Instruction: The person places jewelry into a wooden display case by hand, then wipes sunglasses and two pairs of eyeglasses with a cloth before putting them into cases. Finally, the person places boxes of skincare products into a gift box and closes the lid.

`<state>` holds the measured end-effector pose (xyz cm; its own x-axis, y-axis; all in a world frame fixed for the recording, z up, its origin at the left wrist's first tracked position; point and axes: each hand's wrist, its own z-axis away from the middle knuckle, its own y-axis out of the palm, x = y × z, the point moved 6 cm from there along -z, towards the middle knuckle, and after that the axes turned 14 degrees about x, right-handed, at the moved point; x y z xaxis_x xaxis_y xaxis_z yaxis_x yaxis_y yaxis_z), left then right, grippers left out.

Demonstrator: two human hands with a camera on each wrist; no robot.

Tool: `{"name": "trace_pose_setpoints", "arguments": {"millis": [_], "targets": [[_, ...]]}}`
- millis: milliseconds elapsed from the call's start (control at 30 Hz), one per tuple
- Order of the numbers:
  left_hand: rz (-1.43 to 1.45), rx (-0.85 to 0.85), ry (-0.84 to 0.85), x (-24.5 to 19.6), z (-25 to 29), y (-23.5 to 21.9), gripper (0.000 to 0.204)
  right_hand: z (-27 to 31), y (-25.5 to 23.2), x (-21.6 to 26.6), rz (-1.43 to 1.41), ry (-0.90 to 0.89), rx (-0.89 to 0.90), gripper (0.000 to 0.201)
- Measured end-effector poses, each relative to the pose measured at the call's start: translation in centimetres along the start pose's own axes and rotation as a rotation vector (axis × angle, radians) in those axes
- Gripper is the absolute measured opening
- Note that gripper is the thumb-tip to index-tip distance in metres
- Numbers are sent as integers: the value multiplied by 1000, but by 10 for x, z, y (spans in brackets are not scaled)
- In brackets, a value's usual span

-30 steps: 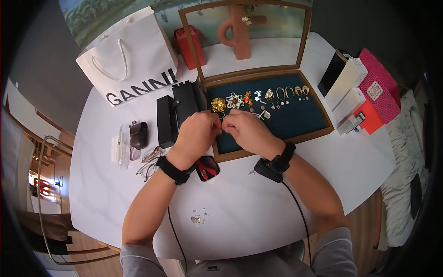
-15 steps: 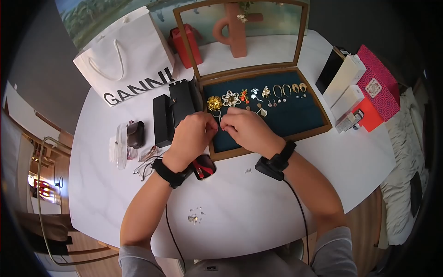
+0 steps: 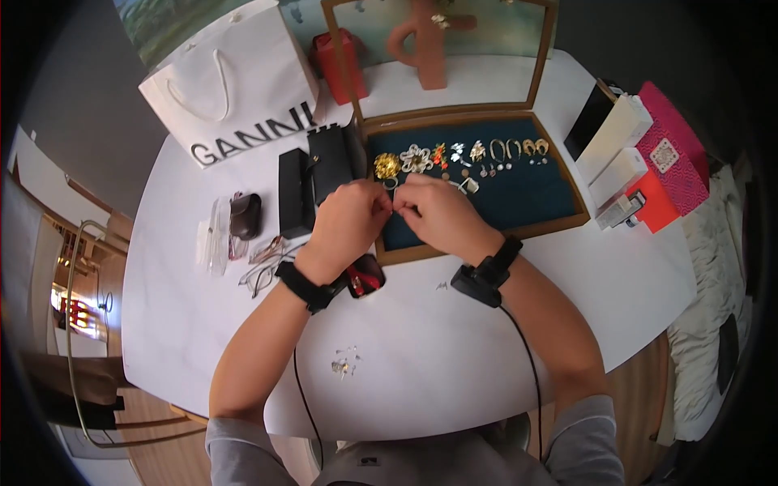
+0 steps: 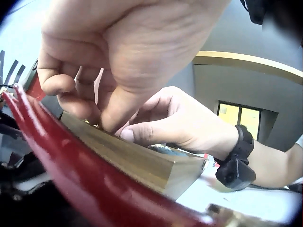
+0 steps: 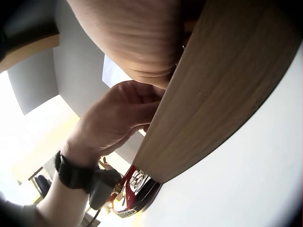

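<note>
Both hands meet over the front left of a wooden display case (image 3: pixel 535 230) lined with dark teal cloth (image 3: pixel 527 194). My left hand (image 3: pixel 352 212) has thumb and fingers pinched together, with a gold glint of a small piece of jewellery (image 4: pixel 97 126) at the tips. My right hand (image 3: pixel 442 215) pinches close beside it; the fingers hide most of the piece, and I cannot tell its kind. Just beyond the fingertips lie a small hoop (image 3: pixel 391 185), a gold flower piece (image 3: pixel 386 166) and a pale flower piece (image 3: pixel 416 159). More earrings line the back of the cloth.
The glass lid (image 3: pixel 454 105) stands raised behind. Left are black boxes (image 3: pixel 293 190), eyeglasses (image 3: pixel 261 275) and a white GANNI bag (image 3: pixel 235 81). Red-framed glasses (image 3: pixel 366 277) lie below the left wrist, and small jewellery bits (image 3: pixel 344 364) nearer the front. White boxes (image 3: pixel 620 134) stand right.
The head view has shifted slightly. My hands stay together at the case's front left, and their fingertips come a little closer to each other.
</note>
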<state>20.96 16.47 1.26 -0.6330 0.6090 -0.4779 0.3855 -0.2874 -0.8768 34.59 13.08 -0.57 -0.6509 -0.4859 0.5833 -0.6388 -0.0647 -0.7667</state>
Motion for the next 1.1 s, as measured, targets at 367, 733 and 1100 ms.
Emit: {"name": "trace_pose_setpoints", "arguments": {"millis": [367, 733, 1100], "targets": [[76, 219, -94, -14, 120, -42, 12, 12, -9, 76, -338, -52, 152, 3], [131, 223, -119, -14, 222, -3, 16, 58, 94, 133, -49, -389, 604, 13], [16, 137, -1, -30, 209, 2, 16, 49, 82, 128, -204, -309, 417, 5]]}}
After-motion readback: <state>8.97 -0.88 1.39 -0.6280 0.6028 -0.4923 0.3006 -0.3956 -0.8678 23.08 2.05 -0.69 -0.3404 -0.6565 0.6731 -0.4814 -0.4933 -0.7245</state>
